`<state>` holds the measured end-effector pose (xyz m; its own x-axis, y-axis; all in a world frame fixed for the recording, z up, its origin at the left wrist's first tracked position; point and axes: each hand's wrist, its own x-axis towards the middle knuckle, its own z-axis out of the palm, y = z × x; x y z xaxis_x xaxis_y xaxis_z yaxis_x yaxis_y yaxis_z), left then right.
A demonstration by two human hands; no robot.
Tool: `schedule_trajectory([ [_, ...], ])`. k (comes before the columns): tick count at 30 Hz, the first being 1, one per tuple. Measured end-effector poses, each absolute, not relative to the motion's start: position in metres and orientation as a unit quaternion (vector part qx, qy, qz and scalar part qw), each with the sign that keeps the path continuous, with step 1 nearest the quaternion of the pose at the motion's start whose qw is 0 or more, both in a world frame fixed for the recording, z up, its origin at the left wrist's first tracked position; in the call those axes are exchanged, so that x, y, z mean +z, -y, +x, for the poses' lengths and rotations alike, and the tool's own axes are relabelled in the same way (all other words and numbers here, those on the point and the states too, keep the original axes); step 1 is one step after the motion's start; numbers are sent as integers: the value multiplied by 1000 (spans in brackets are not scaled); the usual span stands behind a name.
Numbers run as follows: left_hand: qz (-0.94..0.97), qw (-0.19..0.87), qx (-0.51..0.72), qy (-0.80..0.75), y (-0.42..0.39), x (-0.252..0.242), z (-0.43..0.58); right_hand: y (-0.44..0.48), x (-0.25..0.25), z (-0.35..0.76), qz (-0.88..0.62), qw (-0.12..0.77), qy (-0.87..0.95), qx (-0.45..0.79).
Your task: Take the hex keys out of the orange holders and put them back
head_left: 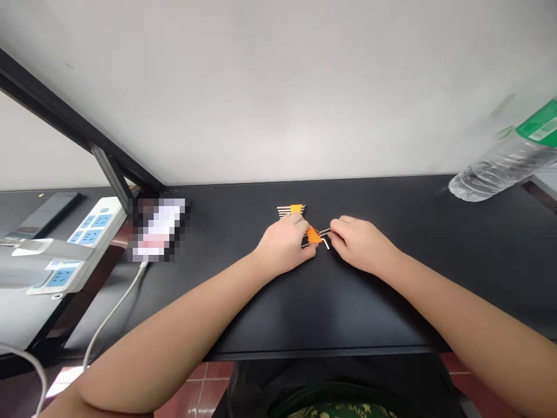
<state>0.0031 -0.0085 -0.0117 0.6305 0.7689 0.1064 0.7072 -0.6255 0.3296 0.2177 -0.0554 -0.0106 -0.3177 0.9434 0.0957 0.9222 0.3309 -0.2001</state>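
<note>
At the middle of the black desk, my left hand (282, 244) is closed around an orange hex key holder (314, 235) with metal keys in it. My right hand (360, 242) pinches the end of a hex key (324, 232) that reaches across to the holder. A short bent key end (326, 244) sticks out beside the orange plastic. Just behind my left fingers is another orange piece (296, 208) with several thin metal keys side by side, partly covered by the hand. Whether the two orange pieces are joined is hidden.
The black desk (243, 325) meets a pale wall at the back. A clear bottle with a green label (500, 168) stands at the right. To the left are a blurred-out phone (160, 229) on a white cable (116, 313), a power strip (89, 241) and a dark metal frame (78, 125).
</note>
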Motion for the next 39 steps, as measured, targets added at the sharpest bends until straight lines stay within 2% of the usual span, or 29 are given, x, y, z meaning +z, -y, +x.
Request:
schedule_trajectory([
  [9, 894, 128, 115, -414, 9, -11, 4, 57, -9, 210, -599, 72, 796, 50],
  [17, 900, 109, 116, -407, 9, -11, 2, 55, -13, 221, -585, 86, 806, 25],
  [35, 892, 116, 118, -421, 10, -8, 4, 59, 1, 219, -642, 17, 766, -28],
  [39, 893, 114, 124, -417, 10, -9, 2, 58, -3, 224, -626, 75, 776, -38],
])
